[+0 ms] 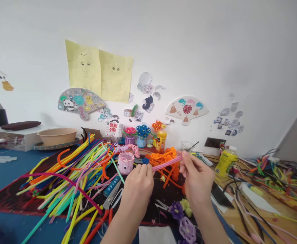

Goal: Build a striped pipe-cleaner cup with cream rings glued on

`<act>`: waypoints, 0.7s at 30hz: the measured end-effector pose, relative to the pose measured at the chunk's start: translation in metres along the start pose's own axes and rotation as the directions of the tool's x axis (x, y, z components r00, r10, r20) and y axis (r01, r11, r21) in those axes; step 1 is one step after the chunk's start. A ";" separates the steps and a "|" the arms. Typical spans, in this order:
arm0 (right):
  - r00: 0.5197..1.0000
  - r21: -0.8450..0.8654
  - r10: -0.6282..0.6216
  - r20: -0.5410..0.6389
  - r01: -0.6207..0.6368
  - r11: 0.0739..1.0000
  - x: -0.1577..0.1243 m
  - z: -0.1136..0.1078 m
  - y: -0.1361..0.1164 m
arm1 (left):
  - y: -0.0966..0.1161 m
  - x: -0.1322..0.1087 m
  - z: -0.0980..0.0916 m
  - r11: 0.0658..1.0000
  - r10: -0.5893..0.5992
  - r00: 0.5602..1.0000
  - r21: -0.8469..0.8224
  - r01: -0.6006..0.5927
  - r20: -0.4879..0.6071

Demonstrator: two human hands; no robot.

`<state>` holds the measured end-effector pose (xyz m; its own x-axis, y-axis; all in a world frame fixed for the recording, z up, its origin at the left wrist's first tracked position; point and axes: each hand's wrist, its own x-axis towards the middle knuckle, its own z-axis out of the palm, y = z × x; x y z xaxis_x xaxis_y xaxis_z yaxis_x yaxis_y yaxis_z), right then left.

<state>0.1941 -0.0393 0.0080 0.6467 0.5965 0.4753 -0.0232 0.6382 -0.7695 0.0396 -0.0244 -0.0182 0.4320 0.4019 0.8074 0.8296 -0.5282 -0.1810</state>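
Observation:
A small bundle of pink pipe cleaners (166,164) stretches between my two hands above the dark mat. My left hand (139,184) is closed in a fist around its left end. At the other end, my right hand (195,174) pinches the bundle between thumb and fingers. Just left of and beyond my left hand stands a pink pipe-cleaner pot (125,163) with googly eyes. Orange pipe cleaners (172,169) lie in a tangle behind the bundle. Below my hands are purple pipe-cleaner flowers (186,228).
Loose multicoloured pipe cleaners (69,183) cover the left side, with scissors (110,198) at their edge. A yellow bottle (226,162) and a phone (221,195) lie to the right. Finished flower pots (142,135) and an orange drink bottle (161,139) stand by the wall.

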 end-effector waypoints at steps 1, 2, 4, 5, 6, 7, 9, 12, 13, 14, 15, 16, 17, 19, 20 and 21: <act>1.000 0.004 0.006 -0.007 -0.006 1.000 0.001 -0.001 0.000 | -0.001 0.000 0.001 1.000 -0.003 1.000 0.007 0.003 -0.002; 1.000 0.007 0.011 -0.016 -0.011 1.000 0.002 -0.002 0.000 | -0.002 0.000 0.001 1.000 -0.004 1.000 0.008 0.004 -0.003; 0.999 0.012 0.014 -0.038 -0.014 1.000 0.004 -0.005 0.000 | -0.004 0.000 0.000 1.000 0.000 1.000 -0.007 0.000 -0.002; 0.999 0.015 0.013 -0.048 -0.012 1.000 0.005 -0.006 0.000 | -0.004 0.000 -0.001 1.000 0.001 1.000 -0.018 -0.001 0.000; 0.998 0.016 0.012 -0.055 -0.011 1.000 0.006 -0.007 -0.001 | -0.004 0.001 -0.002 1.000 -0.001 1.000 -0.026 0.001 0.005; 0.998 0.017 0.010 -0.061 -0.009 1.000 0.006 -0.007 -0.001 | -0.004 0.001 -0.002 1.000 -0.007 1.000 -0.029 0.008 0.015; 0.998 0.016 0.011 -0.062 -0.010 1.000 0.007 -0.007 -0.001 | -0.003 0.002 -0.003 0.999 -0.018 0.999 -0.031 0.019 0.031; 0.998 0.022 0.023 -0.053 -0.022 1.000 0.006 -0.006 -0.002 | -0.001 0.002 -0.002 0.999 -0.006 1.000 -0.052 0.008 0.024; 0.998 0.030 0.032 -0.051 -0.031 0.999 0.006 -0.005 -0.001 | 0.000 0.002 -0.001 0.998 0.001 1.000 -0.063 0.000 0.018; 0.998 0.038 0.043 -0.050 -0.041 0.998 0.006 -0.005 -0.001 | 0.000 0.002 -0.001 0.997 0.005 1.000 -0.072 -0.004 0.015; 0.997 0.046 0.053 -0.051 -0.051 0.998 0.006 -0.005 -0.001 | 0.001 0.002 -0.001 0.997 0.008 1.000 -0.082 -0.006 0.016; 0.997 0.052 0.062 -0.053 -0.060 0.997 0.005 -0.004 -0.001 | 0.001 0.001 -0.001 0.996 0.008 1.000 -0.092 -0.006 0.020; 0.996 0.053 0.067 -0.054 -0.064 0.996 0.005 -0.004 -0.002 | 0.001 0.001 -0.001 0.994 0.006 1.000 -0.105 -0.003 0.025; 0.996 0.054 0.068 -0.053 -0.065 0.996 0.005 -0.004 -0.002 | 0.001 0.001 -0.001 0.991 0.002 1.000 -0.133 0.002 0.030; 0.997 0.056 0.066 -0.051 -0.063 0.996 0.005 -0.004 -0.003 | 0.000 0.001 -0.002 0.989 0.002 1.000 -0.146 0.003 0.029; 0.997 0.059 0.064 -0.048 -0.061 0.996 0.005 -0.004 -0.003 | 0.000 0.001 -0.002 0.987 0.001 1.000 -0.160 0.003 0.028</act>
<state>0.2002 -0.0400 0.0107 0.6800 0.6116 0.4043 -0.1071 0.6284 -0.7705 0.0394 -0.0261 -0.0165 0.4428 0.4218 0.7912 0.7635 -0.6401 -0.0860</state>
